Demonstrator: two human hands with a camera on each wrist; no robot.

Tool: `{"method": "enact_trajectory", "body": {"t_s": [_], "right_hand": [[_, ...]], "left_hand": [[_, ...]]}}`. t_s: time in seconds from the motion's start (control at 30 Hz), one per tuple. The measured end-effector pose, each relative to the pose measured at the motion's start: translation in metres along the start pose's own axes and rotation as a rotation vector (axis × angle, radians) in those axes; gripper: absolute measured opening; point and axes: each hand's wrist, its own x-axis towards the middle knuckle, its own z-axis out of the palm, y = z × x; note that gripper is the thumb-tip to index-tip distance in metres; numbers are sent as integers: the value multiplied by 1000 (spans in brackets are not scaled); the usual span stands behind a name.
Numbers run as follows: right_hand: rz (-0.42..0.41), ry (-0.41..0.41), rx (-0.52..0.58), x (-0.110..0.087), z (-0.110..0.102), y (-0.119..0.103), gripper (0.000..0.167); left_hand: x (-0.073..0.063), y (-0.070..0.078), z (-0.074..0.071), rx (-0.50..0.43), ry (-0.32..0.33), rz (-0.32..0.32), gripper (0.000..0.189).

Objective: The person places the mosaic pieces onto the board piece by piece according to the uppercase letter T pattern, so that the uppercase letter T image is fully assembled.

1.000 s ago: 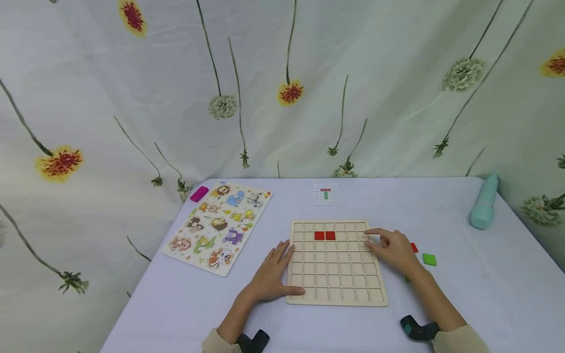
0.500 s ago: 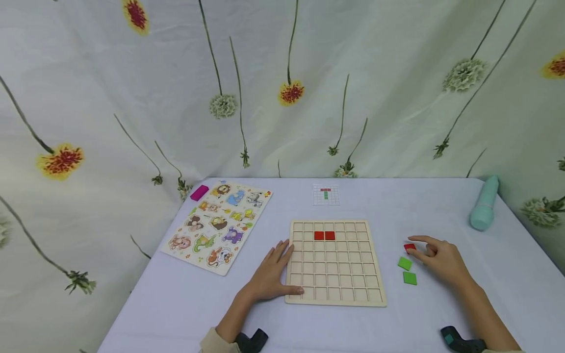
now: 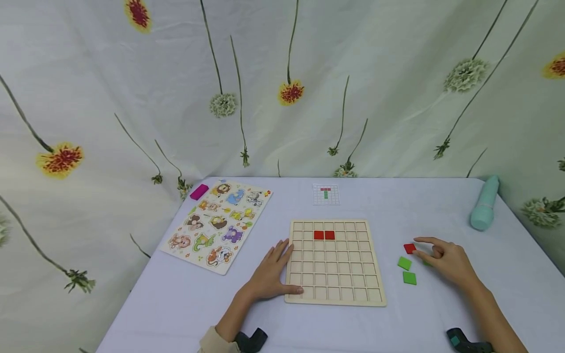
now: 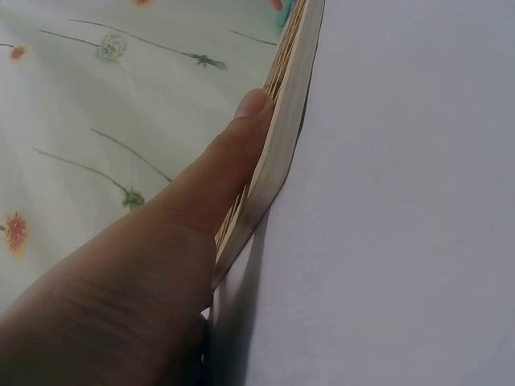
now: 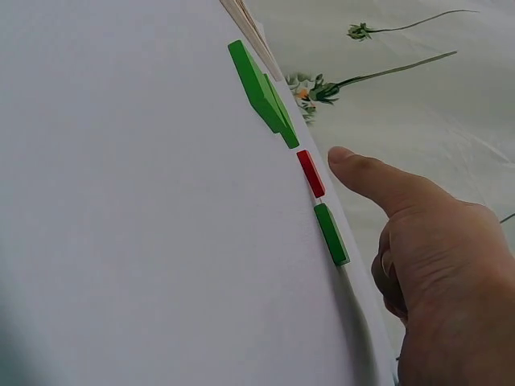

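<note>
Left hand (image 3: 270, 279): fingers spread along the edge of the wooden board (image 3: 339, 267), apparently to steady it. Right hand (image 3: 447, 261): thumb and forefinger parted at the loose red tile (image 3: 409, 248), right of the board; contact cannot be confirmed. White cloth (image 3: 176, 309) covers the counter (image 3: 335, 328); flower-printed backdrop (image 3: 388, 59) behind.

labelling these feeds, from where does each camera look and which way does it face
Head: worn on the head, facing forward and down at the square pale wooden grid board and flower-print cloth backdrop; left hand, right hand and both forearms show.
Left wrist: worn there, looking past the thumb along the board's edge; part of the left hand shows.
Right wrist: worn there, facing the loose red square tile and three green square tiles; part of the right hand shows.
Shared: head and right wrist both show those loose tiles.
</note>
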Motion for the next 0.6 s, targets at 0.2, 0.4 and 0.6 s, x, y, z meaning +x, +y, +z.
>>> {"method": "enact_trajectory", "body": {"t_s": [0.2, 0.4, 0.6], "right_hand": [[-23, 0, 12, 0, 0, -1, 30], [2, -41, -13, -1, 1, 0, 36], [27, -76, -54, -1, 3, 1, 37]], "left_hand": [[-1, 1, -1, -2, 4, 5, 111], [-1, 2, -2, -1, -2, -3, 111], [-1, 4, -3, -4, -4, -7, 110]]}}
